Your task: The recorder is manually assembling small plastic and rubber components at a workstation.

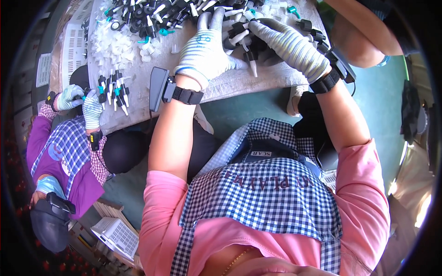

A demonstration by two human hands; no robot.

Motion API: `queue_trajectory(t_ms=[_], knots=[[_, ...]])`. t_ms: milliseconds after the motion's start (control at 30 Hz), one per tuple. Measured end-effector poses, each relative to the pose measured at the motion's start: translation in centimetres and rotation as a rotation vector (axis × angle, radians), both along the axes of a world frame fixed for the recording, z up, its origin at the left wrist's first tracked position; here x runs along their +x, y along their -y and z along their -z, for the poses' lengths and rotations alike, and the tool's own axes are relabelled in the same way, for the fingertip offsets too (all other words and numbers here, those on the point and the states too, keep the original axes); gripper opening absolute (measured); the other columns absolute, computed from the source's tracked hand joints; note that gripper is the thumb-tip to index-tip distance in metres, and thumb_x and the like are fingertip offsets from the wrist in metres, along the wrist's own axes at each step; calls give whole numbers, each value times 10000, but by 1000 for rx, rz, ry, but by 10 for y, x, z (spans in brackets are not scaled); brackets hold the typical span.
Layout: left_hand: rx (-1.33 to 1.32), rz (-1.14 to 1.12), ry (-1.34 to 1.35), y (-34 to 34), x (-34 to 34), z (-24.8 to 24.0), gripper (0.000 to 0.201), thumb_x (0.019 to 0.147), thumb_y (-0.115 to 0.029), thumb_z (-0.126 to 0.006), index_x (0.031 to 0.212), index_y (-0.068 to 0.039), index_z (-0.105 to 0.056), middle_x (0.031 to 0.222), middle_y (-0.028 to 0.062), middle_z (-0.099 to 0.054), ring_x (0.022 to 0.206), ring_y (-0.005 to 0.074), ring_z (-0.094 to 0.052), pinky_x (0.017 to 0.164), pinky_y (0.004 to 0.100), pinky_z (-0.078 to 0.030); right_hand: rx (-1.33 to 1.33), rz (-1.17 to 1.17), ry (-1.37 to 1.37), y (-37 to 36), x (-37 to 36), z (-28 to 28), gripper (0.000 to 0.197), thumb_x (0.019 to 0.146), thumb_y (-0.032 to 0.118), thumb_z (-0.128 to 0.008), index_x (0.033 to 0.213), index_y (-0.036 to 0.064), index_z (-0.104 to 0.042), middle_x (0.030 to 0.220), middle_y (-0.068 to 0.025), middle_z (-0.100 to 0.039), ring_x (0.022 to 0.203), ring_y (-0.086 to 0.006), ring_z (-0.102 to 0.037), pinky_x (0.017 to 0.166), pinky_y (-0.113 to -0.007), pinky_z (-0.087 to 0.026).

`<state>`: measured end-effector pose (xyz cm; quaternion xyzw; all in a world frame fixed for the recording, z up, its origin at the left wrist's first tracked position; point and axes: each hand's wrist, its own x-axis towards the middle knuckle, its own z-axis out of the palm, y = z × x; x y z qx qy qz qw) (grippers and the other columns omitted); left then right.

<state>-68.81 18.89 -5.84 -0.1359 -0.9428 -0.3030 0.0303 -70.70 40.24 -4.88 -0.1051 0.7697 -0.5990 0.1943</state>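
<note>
I judge I'm mid-assembly: my left hand (206,46) rests flat, grip wide, on the worktop (239,83), while my right hand (287,43) pinches a black nozzle piece (251,59) just beside it, which next wants seating squarely.

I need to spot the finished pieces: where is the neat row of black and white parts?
In the head view, the row of black and white parts lies at the left edge of the table, just beyond a co-worker's gloved hands and left of the person's left hand.
</note>
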Motion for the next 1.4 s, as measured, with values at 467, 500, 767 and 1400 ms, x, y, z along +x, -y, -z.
queue_trajectory(t_ms=[467, 500, 767, 1400], knots=[[-65, 75, -113, 10, 1, 6, 989, 616, -266, -906, 1440, -146, -373, 1419, 244, -429, 1144, 449, -594, 948, 487, -534, -81, -15, 258, 15, 22, -25, 463, 1007, 498, -535, 1335, 175, -589, 891, 5, -674, 668, -37, -628, 585, -183, -535], [-53, 54, -89, 9, 4, 7, 980, 624, -259, -898, 1443, -146, -372, 1408, 245, -439, 1150, 449, -590, 954, 486, -531, -81, -16, 258, 16, 22, -20, 463, 1007, 498, -535, 1335, 175, -589, 891, 5, -674, 668, -37, -628, 585, -183, -535], [93, 105, -16, 19, 5, 12, 1028, 597, -196, -893, 1481, -145, -370, 1415, 231, -428, 1220, 408, -559, 1024, 454, -498, -98, 132, 90, 23, 31, -18, 404, 1008, 482, -547, 1168, 133, -673, 747, 18, -663, 543, -45, -596, 499, -175, -480], [1286, -28, 224, 3, -8, 12, 485, 869, -277, -771, 1276, -88, -590, 989, 34, -687, 774, 109, -665, 606, 251, -549, 273, 211, -740, 64, -3, 14, 508, 972, 411, -556, 1326, 53, -483, 841, -155, -718, 844, -335, -689, 771, -397, -520]])
